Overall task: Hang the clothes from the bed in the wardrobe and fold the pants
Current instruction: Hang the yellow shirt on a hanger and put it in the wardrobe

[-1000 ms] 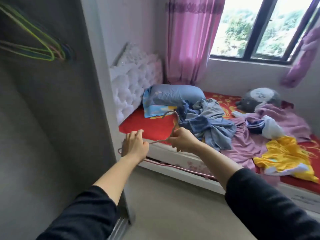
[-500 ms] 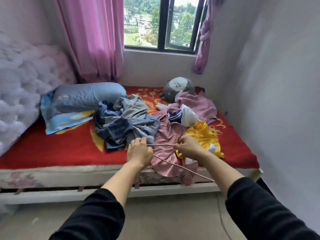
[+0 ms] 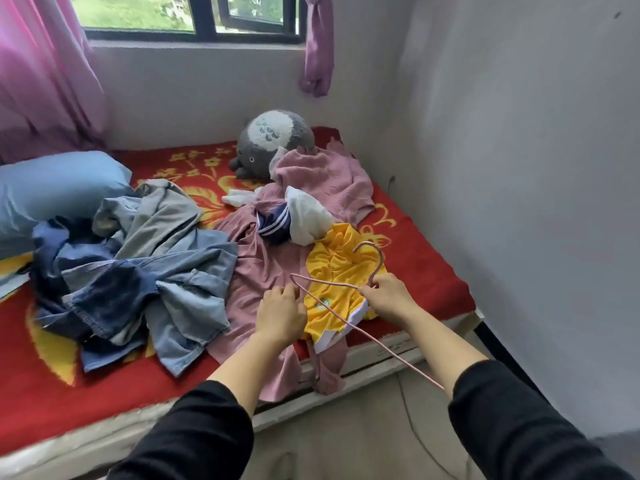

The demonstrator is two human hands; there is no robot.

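While the right hand's [image 3: 388, 296] fingers pinch a thin pink wire hanger [image 3: 380, 259], the left hand's [image 3: 282, 311] fingers rest slack on dusty-pink cloth [image 3: 256, 271].

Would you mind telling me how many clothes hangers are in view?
1: a pink wire hanger, gripped by the right hand above the yellow garment; others may be hidden under the clothes.

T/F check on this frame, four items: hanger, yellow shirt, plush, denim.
1. The right hand grips the thin pink wire hanger. True.
2. The yellow shirt lies against the blue pillow. False: it lies apart from it, by the bed's front edge, near the right hand.
3. The round grey plush toy sits on the floor. False: it is on the red patterned bed cover.
4. The heap of blue denim clothes lies left of the dusty-pink garment. True.
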